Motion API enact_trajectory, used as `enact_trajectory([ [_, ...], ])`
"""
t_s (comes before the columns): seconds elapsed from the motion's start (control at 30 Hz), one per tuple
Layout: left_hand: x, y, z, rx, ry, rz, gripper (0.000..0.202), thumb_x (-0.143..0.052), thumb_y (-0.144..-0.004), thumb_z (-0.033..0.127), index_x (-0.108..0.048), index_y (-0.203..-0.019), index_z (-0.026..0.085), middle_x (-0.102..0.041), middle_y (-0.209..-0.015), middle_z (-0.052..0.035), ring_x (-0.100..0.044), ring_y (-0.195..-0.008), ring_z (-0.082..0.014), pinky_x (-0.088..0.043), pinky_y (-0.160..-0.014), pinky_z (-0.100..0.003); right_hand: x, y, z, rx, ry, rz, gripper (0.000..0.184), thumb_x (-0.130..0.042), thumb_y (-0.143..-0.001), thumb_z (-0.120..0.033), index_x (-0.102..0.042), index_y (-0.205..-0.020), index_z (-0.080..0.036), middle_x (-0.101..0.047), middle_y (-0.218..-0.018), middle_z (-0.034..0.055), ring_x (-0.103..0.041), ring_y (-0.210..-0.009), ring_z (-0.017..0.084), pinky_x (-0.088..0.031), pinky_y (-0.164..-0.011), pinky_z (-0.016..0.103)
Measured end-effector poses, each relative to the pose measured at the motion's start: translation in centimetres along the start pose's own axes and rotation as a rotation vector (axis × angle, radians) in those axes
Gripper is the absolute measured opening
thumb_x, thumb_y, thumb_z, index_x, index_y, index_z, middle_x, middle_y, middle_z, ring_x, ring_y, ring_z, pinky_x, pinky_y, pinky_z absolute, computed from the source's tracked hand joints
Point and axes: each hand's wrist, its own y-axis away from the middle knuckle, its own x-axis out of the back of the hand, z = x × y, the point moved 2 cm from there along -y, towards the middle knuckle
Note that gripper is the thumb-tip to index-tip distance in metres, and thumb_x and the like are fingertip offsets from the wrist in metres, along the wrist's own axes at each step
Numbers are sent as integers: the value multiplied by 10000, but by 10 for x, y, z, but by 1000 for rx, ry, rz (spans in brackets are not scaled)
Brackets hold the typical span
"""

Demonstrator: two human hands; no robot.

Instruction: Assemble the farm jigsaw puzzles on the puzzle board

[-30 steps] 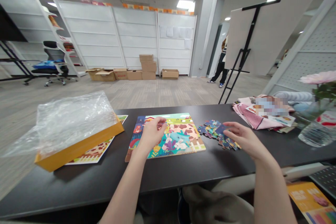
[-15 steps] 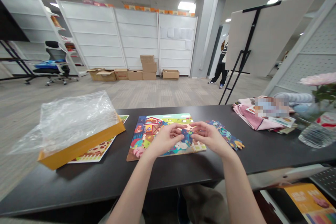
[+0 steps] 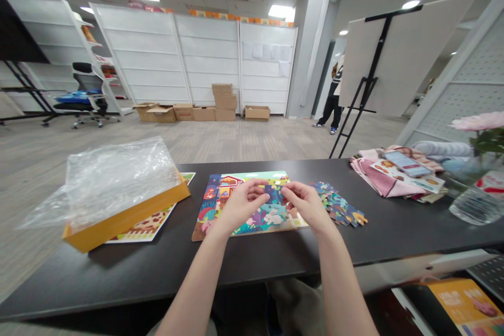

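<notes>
A colourful farm-scene puzzle board lies on the dark table in front of me. My left hand is above its middle, thumb and fingers closed at the edge of a small dark blue puzzle piece. Just to the right, my right hand pinches with thumb and index finger, and a bit of dark blue shows by its fingertips. Part of the board is hidden under both hands. A heap of loose puzzle pieces lies right of the board, beyond my right hand.
On the left, a yellow box with clear plastic wrap rests on a printed sheet. Folded cloths, a phone and a glass vase stand at the right. A person stands behind an easel.
My hands have drawn slightly apart at the fingertips, the right one shifting a little left. Something pale between the fingertips no longer shows, and more of the loose heap is visible.
</notes>
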Motion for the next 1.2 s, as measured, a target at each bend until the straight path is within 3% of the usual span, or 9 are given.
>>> enact_trajectory([
  [0.43,17,13,-3,-26,-26,11,367,-780,-749,311,-688,-1068,157,-695,-793,-29,-679,-737,-158,-570,-734,-297,-18,-2,1,49,6,-61,331,-712,-791,-501,-682,-832,-173,-658,-668,12,-609,-591,142,-442,-508,242],
  [0.63,23,16,-3,-57,-39,3,399,-781,-750,365,-676,-1075,158,-685,-797,-26,-678,-756,-160,-571,-738,-295,-23,-2,-1,7,-48,-73,392,-750,-746,-544,-672,-869,-179,-663,-648,9,-630,-580,153,-445,-480,235],
  [0.83,27,21,-1,-10,-23,30,435,-787,-740,375,-654,-1095,162,-671,-789,-14,-678,-735,-153,-568,-724,-289,-20,0,-2,-53,-70,-79,453,-630,-833,-626,-693,-889,-181,-676,-694,27,-646,-573,147,-448,-477,234],
  [1.03,30,25,0,39,5,43,407,-791,-734,343,-611,-1056,172,-651,-818,1,-674,-715,-134,-548,-716,-275,-24,2,0,-45,-28,-147,387,-796,-727,-476,-682,-944,-176,-724,-814,43,-664,-657,154,-498,-577,260],
  [1.2,30,27,-6,61,5,-22,402,-792,-743,342,-536,-1014,193,-596,-708,51,-663,-672,-129,-513,-665,-248,-29,1,-2,-24,-42,-182,399,-802,-718,-425,-657,-996,-179,-708,-734,10,-650,-639,147,-520,-668,297],
])
